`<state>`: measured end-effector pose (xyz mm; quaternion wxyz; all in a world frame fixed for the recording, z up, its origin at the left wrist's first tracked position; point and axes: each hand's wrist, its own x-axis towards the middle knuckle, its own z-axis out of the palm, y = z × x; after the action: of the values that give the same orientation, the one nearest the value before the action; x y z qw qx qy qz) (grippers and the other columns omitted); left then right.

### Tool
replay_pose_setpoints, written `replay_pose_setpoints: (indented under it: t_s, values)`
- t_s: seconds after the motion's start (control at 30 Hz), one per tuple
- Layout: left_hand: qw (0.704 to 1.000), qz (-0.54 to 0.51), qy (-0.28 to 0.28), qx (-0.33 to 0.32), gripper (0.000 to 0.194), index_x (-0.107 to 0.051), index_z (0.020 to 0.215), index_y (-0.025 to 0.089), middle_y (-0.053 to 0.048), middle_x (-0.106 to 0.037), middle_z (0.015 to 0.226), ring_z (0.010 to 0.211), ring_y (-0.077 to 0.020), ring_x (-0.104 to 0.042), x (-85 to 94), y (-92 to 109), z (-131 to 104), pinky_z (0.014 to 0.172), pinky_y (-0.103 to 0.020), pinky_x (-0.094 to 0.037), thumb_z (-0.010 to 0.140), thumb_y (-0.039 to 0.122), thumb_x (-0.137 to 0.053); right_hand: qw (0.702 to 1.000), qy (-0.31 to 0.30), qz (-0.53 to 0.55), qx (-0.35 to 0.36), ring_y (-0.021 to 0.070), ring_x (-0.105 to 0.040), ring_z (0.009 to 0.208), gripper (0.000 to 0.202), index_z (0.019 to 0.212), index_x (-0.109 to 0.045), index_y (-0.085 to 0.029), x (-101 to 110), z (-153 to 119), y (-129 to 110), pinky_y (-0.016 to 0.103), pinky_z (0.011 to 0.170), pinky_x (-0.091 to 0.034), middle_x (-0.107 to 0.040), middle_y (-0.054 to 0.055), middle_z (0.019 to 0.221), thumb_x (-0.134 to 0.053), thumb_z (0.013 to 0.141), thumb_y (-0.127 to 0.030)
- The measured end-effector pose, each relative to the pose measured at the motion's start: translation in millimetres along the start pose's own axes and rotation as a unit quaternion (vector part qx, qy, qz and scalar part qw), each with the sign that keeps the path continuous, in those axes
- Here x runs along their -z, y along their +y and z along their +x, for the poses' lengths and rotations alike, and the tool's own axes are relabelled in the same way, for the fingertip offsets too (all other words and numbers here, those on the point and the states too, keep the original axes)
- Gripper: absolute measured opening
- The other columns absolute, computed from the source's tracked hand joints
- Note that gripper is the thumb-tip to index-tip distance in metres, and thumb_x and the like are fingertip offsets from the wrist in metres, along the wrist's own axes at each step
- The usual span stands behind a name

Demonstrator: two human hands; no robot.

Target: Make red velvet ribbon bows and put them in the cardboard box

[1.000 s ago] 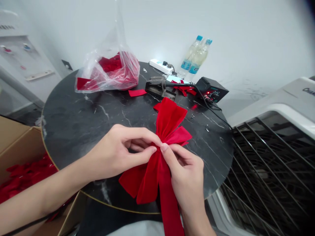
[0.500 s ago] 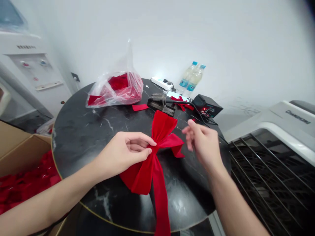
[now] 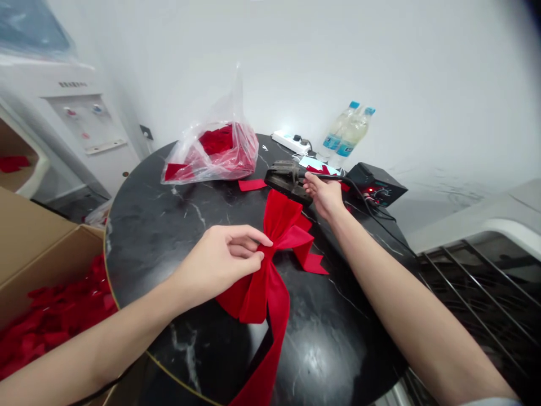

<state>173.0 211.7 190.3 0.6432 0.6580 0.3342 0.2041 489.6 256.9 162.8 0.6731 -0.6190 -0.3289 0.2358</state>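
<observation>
A red velvet bow point(image 3: 253, 293) lies on the black round table, with long ribbon tails hanging toward me and spreading to the right. My left hand point(image 3: 230, 254) pinches the bow at its gathered middle between thumb and fingers. Farther back, my right hand point(image 3: 324, 194) is closed around the black handle of a soldering iron point(image 3: 327, 176). The iron's front end lies at a dark metal stand point(image 3: 285, 175), and its tip cannot be made out. A cable links it to a black control box point(image 3: 378, 183) with a lit red light and dial.
A clear plastic bag point(image 3: 211, 152) of red fabric stands at the back of the table point(image 3: 147, 225). Two bottles point(image 3: 344, 135) and a white power strip point(image 3: 291, 142) are near the wall. On the left is a cardboard box point(image 3: 46, 248) of red pieces; a heater-like appliance point(image 3: 482, 282) stands right.
My right hand has moved forward and left from beside the bow and taken hold of the soldering iron. My left hand keeps its pinch on the bow. The view has shifted slightly right-to-left.
</observation>
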Motion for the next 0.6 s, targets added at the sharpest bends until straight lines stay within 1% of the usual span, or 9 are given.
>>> replay_pose_setpoints:
  t_s: [0.13, 0.23, 0.33, 0.37, 0.4, 0.47, 0.5, 0.57, 0.6]
  values:
    - [1.0, 0.011, 0.011, -0.001, 0.019, -0.079, 0.099, 0.02, -0.002, -0.076, 0.086, 0.082, -0.0163, -0.077, 0.5, -1.7, 0.1, 0.078, -0.022, -0.059, 0.081, 0.025, -0.076, 0.992, 0.066, -0.047, 0.097, 0.0085, -0.057, 0.047, 0.012, 0.078, -0.066, -0.011, 18.7, -2.6, -12.4, 0.017, 0.041, -0.04, -0.064, -0.001, 0.062, -0.069, 0.089, -0.009]
    - [0.999, 0.03, 0.015, 0.001, 0.021, -0.079, 0.101, 0.02, -0.004, -0.078, 0.088, 0.084, -0.0187, -0.077, 0.1, -2.0, -0.8, 0.082, -0.025, -0.061, 0.081, 0.025, -0.076, 0.973, 0.117, -0.075, 0.185, 0.0121, -0.059, 0.046, 0.009, 0.078, -0.064, -0.016, 41.5, -27.7, -35.3, 0.021, 0.04, -0.04, -0.066, 0.002, 0.062, -0.068, 0.085, -0.014]
    - [0.998, 0.047, 0.028, -0.01, 0.023, -0.079, 0.102, 0.019, -0.005, -0.08, 0.095, 0.086, -0.0202, -0.077, -1.0, -1.7, -2.5, 0.085, -0.028, -0.062, 0.08, 0.026, -0.076, 0.95, 0.155, -0.075, 0.26, 0.0144, -0.06, 0.046, 0.011, 0.088, -0.056, -0.025, 54.1, -76.6, -58.9, 0.026, 0.043, -0.043, -0.062, -0.003, 0.061, -0.067, 0.087, -0.025]
    - [0.998, 0.051, 0.035, -0.015, 0.023, -0.08, 0.101, 0.019, -0.006, -0.08, 0.096, 0.087, -0.0205, -0.077, -1.4, -1.7, -3.0, 0.085, -0.029, -0.062, 0.08, 0.027, -0.076, 0.941, 0.17, -0.067, 0.285, 0.0151, -0.058, 0.043, 0.013, 0.088, -0.053, -0.025, 53.8, -96.3, -65.2, 0.026, 0.04, -0.041, -0.055, -0.006, 0.056, -0.065, 0.086, -0.028]
    - [0.998, 0.055, 0.04, -0.019, 0.023, -0.08, 0.101, 0.019, -0.006, -0.08, 0.097, 0.087, -0.0206, -0.077, -1.9, -1.9, -3.4, 0.086, -0.03, -0.063, 0.079, 0.027, -0.077, 0.939, 0.169, -0.062, 0.294, 0.017, -0.057, 0.042, 0.013, 0.084, -0.052, -0.027, 51.4, -116.5, -70.3, 0.027, 0.037, -0.039, -0.051, -0.007, 0.055, -0.066, 0.084, -0.028]
    - [0.997, 0.062, 0.048, -0.021, 0.023, -0.08, 0.101, 0.019, -0.005, -0.08, 0.095, 0.087, -0.0204, -0.077, -2.6, -2.8, -3.6, 0.086, -0.03, -0.063, 0.079, 0.028, -0.077, 0.912, 0.218, -0.033, 0.347, 0.0173, -0.052, 0.039, 0.009, 0.073, -0.056, -0.026, 42.4, -154.5, -76.7, 0.029, 0.03, -0.031, -0.049, -0.005, 0.055, -0.063, 0.075, -0.02]
    - [0.996, 0.067, 0.049, -0.02, 0.023, -0.08, 0.1, 0.02, -0.005, -0.08, 0.094, 0.086, -0.0203, -0.077, -2.7, -3.6, -3.4, 0.086, -0.03, -0.063, 0.08, 0.028, -0.076, 0.907, 0.216, -0.039, 0.36, 0.0168, -0.052, 0.041, 0.009, 0.072, -0.059, -0.026, 37.2, -170.7, -78.0, 0.031, 0.032, -0.035, -0.056, -0.003, 0.062, -0.064, 0.071, -0.019]
    - [0.996, 0.077, 0.044, -0.016, 0.023, -0.08, 0.101, 0.02, -0.004, -0.08, 0.095, 0.087, -0.0203, -0.077, -2.6, -5.6, -2.5, 0.086, -0.031, -0.063, 0.08, 0.028, -0.075, 0.902, 0.191, -0.064, 0.381, 0.0169, -0.051, 0.043, 0.006, 0.073, -0.063, -0.027, 29.2, -195.0, -76.8, 0.033, 0.037, -0.039, -0.054, -0.002, 0.06, -0.067, 0.07, -0.023]
    - [0.996, 0.083, 0.041, -0.014, 0.022, -0.08, 0.101, 0.02, -0.004, -0.08, 0.095, 0.087, -0.0204, -0.077, -2.3, -6.8, -1.9, 0.086, -0.031, -0.063, 0.08, 0.028, -0.075, 0.901, 0.16, -0.08, 0.395, 0.0165, -0.05, 0.043, 0.006, 0.074, -0.066, -0.026, 27.0, -202.7, -74.5, 0.034, 0.038, -0.039, -0.054, -0.002, 0.059, -0.068, 0.07, -0.023]
